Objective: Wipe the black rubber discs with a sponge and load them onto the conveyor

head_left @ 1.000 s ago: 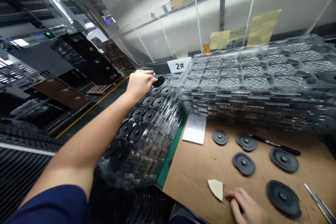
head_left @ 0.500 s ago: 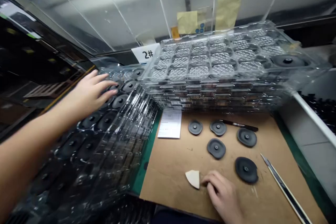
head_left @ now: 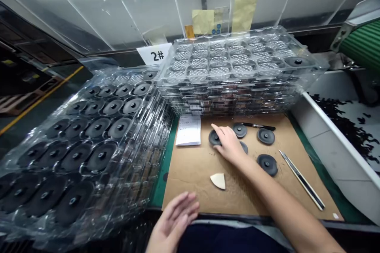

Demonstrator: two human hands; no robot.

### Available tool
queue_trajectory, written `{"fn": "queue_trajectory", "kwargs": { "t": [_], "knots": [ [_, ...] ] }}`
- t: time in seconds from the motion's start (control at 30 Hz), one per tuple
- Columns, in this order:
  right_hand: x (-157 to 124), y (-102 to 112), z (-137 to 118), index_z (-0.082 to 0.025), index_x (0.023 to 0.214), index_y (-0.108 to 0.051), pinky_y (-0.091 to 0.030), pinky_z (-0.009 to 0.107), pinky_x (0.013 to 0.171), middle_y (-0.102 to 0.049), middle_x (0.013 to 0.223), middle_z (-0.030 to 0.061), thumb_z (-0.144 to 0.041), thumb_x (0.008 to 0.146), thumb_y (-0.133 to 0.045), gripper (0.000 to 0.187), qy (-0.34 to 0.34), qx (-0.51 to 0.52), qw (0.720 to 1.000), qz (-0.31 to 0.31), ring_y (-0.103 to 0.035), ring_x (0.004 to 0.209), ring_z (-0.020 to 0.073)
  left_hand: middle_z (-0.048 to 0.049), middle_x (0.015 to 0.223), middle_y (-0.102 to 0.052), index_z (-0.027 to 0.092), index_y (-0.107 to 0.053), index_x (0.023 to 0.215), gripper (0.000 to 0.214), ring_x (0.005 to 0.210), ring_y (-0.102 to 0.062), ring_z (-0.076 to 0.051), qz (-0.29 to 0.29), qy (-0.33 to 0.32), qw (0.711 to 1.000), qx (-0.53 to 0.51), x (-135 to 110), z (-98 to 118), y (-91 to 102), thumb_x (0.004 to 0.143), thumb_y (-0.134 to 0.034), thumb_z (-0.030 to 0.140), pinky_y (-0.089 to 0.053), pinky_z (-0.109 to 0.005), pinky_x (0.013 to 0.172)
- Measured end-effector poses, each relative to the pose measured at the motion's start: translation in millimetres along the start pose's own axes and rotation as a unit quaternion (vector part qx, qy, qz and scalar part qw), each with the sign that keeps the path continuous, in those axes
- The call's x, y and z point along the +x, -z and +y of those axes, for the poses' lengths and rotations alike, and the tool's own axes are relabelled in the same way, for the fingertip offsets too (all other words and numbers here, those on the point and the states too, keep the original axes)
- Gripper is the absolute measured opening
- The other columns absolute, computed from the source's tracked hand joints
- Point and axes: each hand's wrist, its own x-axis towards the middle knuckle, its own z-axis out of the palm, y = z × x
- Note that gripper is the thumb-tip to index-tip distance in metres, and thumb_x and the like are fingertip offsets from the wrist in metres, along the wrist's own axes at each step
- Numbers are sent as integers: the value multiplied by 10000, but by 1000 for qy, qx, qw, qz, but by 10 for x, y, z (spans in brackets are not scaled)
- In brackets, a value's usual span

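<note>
My right hand is at a black rounded rubber-looking disc with a small central stud, at the upper left of the cardboard sheet. Thumb and fingertips close around that disc's right side. Beneath the same hand, a second disc is partly hidden. Other discs lie nearby: one behind the hand, one farther right and one nearer me. My left hand hovers by the cardboard's front edge, palm turned inward, fingers extended and holding nothing. A cream wedge-shaped piece lies between the hands.
At left stands a stack of clear trays filled with black discs. Behind the cardboard, more stacked clear trays hold one disc at the top right. A paper slip, a pen and a cutter knife rest on the cardboard.
My left hand has come away from the left tray stack to the front edge. My right hand has moved from beside the cream wedge up to the upper-left disc. The view has shifted.
</note>
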Motion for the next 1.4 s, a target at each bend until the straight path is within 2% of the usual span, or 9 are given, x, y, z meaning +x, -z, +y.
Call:
{"fn": "queue_trajectory", "kwargs": {
  "t": [0.13, 0.33, 0.6, 0.7, 0.83, 1.07, 1.17, 1.33, 1.4],
  "knots": [
    [-799, 171, -316, -260, 1388, -317, -406, 359, 1008, -526, 1247, 67, -339, 638, -772, 881, 35, 52, 995, -82, -478, 1174, 219, -102, 1427, -421, 330, -519, 1244, 637, 1220, -485, -334, -84, -17, 990, -113, 217, -332, -332, 653, -752, 381, -409, -452, 1002],
    [-1507, 243, -627, -288, 1392, -303, -376, 356, 1050, -436, 1335, 77, -370, 610, -799, 931, -64, 161, 981, -82, -421, 1242, 216, -113, 1369, -483, 273, -562, 1204, 722, 1287, -399, -335, -234, 39, 964, -121, 250, -492, -475, 541, -810, 417, -362, -393, 1042],
    [-1216, -146, -257, -200, 1296, -472, -507, 417, 833, -460, 1250, 151, -342, 912, -422, 412, -135, 25, 990, 13, -611, 893, 210, -73, 1277, -569, 284, -536, 1206, 579, 1158, -547, -293, -189, 98, 944, -253, 229, -228, -162, 680, -695, 469, -435, -372, 977],
    [-1200, -446, -185, -196, 1137, -595, -482, 431, 867, -489, 1223, 142, -314, 885, -476, 303, -100, 21, 995, -16, -577, 998, 251, -60, 1250, -588, 314, -512, 1211, 532, 1121, -578, -277, -175, 85, 942, -274, 195, -148, -69, 720, -653, 463, -462, -369, 946],
    [-1311, -618, -268, -226, 1051, -630, -501, 326, 775, -625, 886, 65, -262, 903, -444, 241, -32, 40, 997, -61, -593, 845, 188, -88, 1291, -553, 284, -502, 1227, 528, 1127, -571, -285, -154, 62, 946, -277, 166, -119, 5, 742, -631, 448, -475, -368, 932],
    [-1142, -1, -749, -225, 1157, -569, -477, 249, 622, -620, 948, 50, -273, 922, -439, 273, -58, 62, 996, 18, -576, 763, 140, -86, 1282, -562, 289, -472, 1271, 622, 1144, -558, -278, -177, 40, 949, -257, 196, -53, -47, 701, -706, 380, -427, -382, 991],
    [-1063, 181, -1147, -219, 1172, -572, -498, 261, 706, -613, 1000, 54, -208, 897, -484, 288, 30, 109, 990, 82, -578, 849, 144, -69, 1252, -584, 271, -481, 1278, 625, 1150, -552, -242, -171, 49, 956, -235, 201, -35, -129, 706, -722, 347, -419, -336, 999],
    [-1005, 223, -1419, -188, 1038, -623, -508, 220, 750, -628, 906, 28, -102, 882, -473, 233, 79, 160, 983, -51, -585, 817, 105, -25, 1186, -629, 291, -558, 1194, 578, 1063, -600, -201, -167, 68, 962, -206, 207, -8, -172, 660, -763, 208, -478, -276, 909],
    [-997, 220, -1396, -184, 1019, -631, -510, 208, 726, -632, 888, 23, -101, 878, -481, 222, 77, 153, 985, -31, -589, 798, 98, -25, 1167, -640, 281, -586, 1154, 562, 1078, -592, -212, -169, 59, 963, -203, 204, 5, -186, 632, -783, 214, -476, -286, 915]
  ]
}}
